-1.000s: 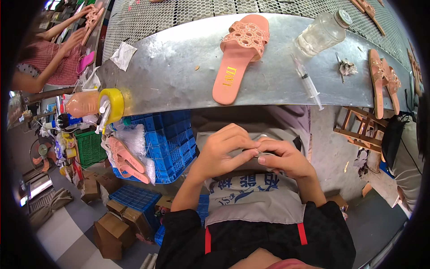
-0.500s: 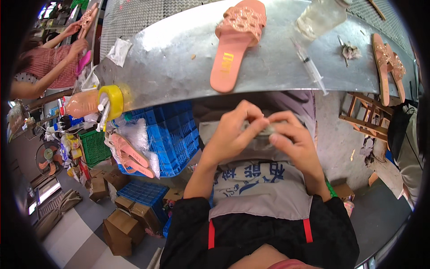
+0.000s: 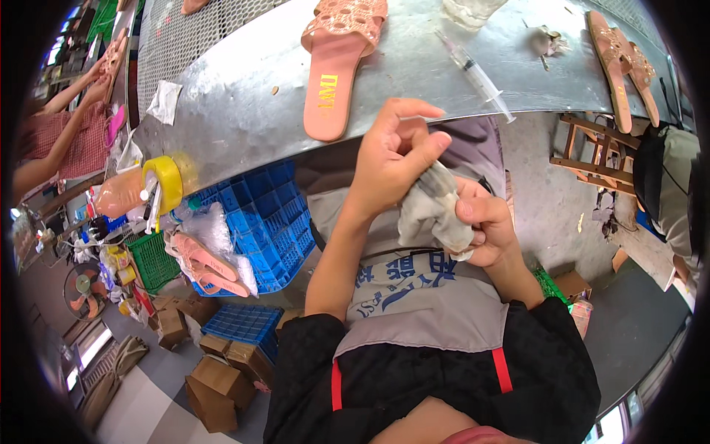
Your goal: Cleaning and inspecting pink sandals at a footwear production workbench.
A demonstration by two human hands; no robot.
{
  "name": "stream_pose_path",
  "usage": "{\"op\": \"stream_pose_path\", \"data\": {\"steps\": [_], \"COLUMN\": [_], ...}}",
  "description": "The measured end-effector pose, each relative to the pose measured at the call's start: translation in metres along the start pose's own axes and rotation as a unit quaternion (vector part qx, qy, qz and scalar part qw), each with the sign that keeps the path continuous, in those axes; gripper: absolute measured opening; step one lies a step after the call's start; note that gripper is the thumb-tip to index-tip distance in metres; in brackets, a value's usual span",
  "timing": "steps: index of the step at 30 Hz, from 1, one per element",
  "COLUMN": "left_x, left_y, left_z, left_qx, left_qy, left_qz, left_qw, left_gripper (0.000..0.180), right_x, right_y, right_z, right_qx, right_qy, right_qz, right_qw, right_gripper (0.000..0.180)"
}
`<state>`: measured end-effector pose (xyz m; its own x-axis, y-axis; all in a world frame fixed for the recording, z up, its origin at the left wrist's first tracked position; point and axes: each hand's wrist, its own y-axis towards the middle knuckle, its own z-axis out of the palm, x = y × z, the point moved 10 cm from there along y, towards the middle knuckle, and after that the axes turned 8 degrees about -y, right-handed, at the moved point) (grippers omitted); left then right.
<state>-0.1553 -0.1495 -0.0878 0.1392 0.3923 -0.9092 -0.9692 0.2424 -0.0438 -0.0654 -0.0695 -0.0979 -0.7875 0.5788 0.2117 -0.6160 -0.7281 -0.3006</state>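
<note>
Head view | right hand [image 3: 489,231] grasping grey-white cloth [image 3: 430,211], just off near edge of metal table [image 3: 229,96] | left hand [image 3: 390,152] half-open, thumb and index apart | pink sandal [image 3: 331,85] at that edge | syringe [image 3: 479,80] overhanging it

A footwear workshop with sandals around the benchwork.
A pink sandal [image 3: 331,81] lies on a metal-topped workbench [image 3: 237,92] near a syringe [image 3: 479,78], with a matching pair [image 3: 611,70] farther right; more sandals [image 3: 205,268] rest by a blue plastic crate [image 3: 270,218]. Cardboard boxes [image 3: 220,385] stand on the floor, a co-worker [image 3: 68,152] handles pink footwear [image 3: 116,61], and the wearer has a grey apron [image 3: 429,325].
</note>
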Motion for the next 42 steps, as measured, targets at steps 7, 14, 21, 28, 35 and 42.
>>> {"op": "stream_pose_path", "data": {"steps": [7, 14, 21, 28, 35, 42], "left_x": [-0.008, -0.039, -0.056, -0.101, -0.067, -0.105], "left_y": [0.021, -0.020, -0.009, 0.080, 0.156, 0.116], "left_z": [0.003, 0.062, 0.101, 0.053, 0.065, 0.108], "left_qx": [-0.006, -0.039, 0.078, -0.117, -0.112, 0.013], "left_qy": [0.064, 0.301, 0.397, 0.347, 0.469, 0.258], "left_qz": [0.017, 0.264, 0.290, 0.307, 0.230, 0.323], "left_qw": [0.998, 0.915, 0.867, 0.878, 0.845, 0.911], "left_gripper": [0.032, 0.030, 0.031, 0.046, 0.083, 0.075], "right_x": [0.030, 0.086, 0.131, 0.191, 0.203, 0.205], "right_y": [-0.013, -0.008, -0.017, -0.060, -0.092, -0.132], "right_z": [-0.016, -0.018, -0.029, 0.010, -0.007, -0.027], "right_qx": [-0.092, -0.196, -0.287, 0.029, -0.061, -0.099], "right_qy": [0.041, -0.099, -0.205, -0.055, -0.165, -0.186], "right_qz": [-0.053, -0.242, -0.293, -0.401, -0.427, -0.515], "right_qw": [0.994, 0.945, 0.889, 0.914, 0.887, 0.831], "right_gripper": [0.037, 0.024, 0.025, 0.025, 0.014, 0.020]}}
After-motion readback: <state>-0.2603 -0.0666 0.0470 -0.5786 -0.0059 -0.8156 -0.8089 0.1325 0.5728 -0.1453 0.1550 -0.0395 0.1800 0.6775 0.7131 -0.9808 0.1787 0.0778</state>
